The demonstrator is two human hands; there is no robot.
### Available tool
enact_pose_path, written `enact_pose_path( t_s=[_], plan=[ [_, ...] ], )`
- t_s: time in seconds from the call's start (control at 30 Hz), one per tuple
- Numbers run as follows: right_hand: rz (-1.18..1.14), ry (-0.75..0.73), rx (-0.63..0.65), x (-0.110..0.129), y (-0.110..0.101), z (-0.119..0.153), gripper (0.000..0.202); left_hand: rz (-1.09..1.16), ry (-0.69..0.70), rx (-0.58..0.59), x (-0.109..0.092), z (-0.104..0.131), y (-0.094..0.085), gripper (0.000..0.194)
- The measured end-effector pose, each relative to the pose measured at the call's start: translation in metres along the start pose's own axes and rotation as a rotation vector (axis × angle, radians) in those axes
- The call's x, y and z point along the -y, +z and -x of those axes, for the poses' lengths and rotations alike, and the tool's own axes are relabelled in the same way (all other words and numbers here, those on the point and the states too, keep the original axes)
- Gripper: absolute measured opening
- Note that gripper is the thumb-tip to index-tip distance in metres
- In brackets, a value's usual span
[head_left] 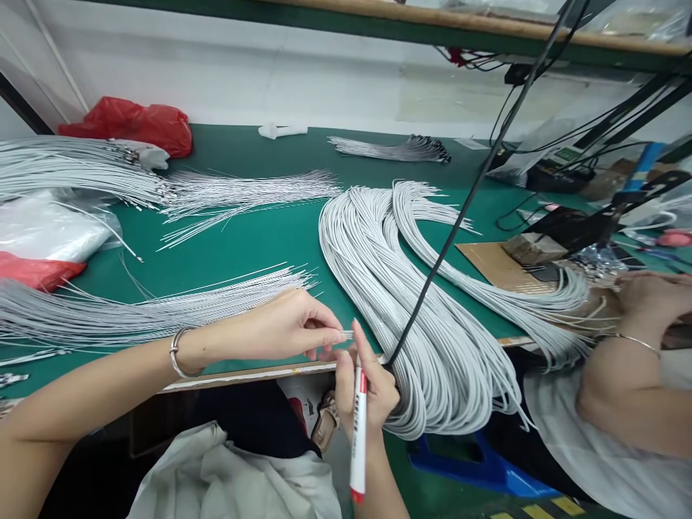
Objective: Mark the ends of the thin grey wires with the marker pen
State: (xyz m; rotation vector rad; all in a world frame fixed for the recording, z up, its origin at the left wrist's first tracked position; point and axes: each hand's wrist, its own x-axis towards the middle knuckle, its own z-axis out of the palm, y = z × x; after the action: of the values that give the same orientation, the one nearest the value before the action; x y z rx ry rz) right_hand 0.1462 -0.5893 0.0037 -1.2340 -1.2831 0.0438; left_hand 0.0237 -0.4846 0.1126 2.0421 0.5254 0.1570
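Observation:
My left hand [286, 324], wearing a bracelet, is closed in a pinch near the table's front edge. A small pale piece [348, 334] shows at its fingertips, too small to name. Facing it, my right hand [373, 393] has its fingers curled around a white marker pen [359, 432] with red ends, which points down toward my lap. The right fingertips come close to the pale piece; whether they touch it I cannot tell. Just right of my hands, a thick bundle of grey-white cables [411, 310] hangs over the table edge. Thin grey wires [162, 310] lie behind my left forearm.
More wire bundles [254, 191] lie across the green table [281, 241]. Red plastic bags [135, 122] and a clear bag [54, 223] are at the left. A black cord [459, 216] hangs diagonally in front. At the right, a co-worker's arm [621, 375] reaches over cables.

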Motion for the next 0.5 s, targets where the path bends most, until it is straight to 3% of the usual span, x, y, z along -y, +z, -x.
enact_pose_path(
  t_s=[0.13,0.27,0.33,0.4,0.5],
  plan=[
    [-0.134,0.185,0.061,-0.001,-0.010,-0.010,0.013,-0.074,0.010,0.041,-0.004,0.001,0.000,0.025],
    [-0.218,0.273,0.258,0.000,-0.016,-0.021,0.032,-0.130,0.030,0.110,-0.004,0.002,0.001,0.027],
    [-0.196,0.279,0.292,-0.003,-0.016,-0.021,0.034,-0.078,-0.009,0.124,-0.001,0.001,0.003,0.027],
    [-0.156,0.292,0.238,-0.012,-0.016,-0.019,0.031,-0.001,-0.089,0.129,0.008,-0.003,0.005,0.027],
    [-0.256,0.305,0.045,-0.030,-0.014,-0.010,0.036,0.109,-0.213,0.163,0.033,-0.014,0.012,0.031]
  ],
)
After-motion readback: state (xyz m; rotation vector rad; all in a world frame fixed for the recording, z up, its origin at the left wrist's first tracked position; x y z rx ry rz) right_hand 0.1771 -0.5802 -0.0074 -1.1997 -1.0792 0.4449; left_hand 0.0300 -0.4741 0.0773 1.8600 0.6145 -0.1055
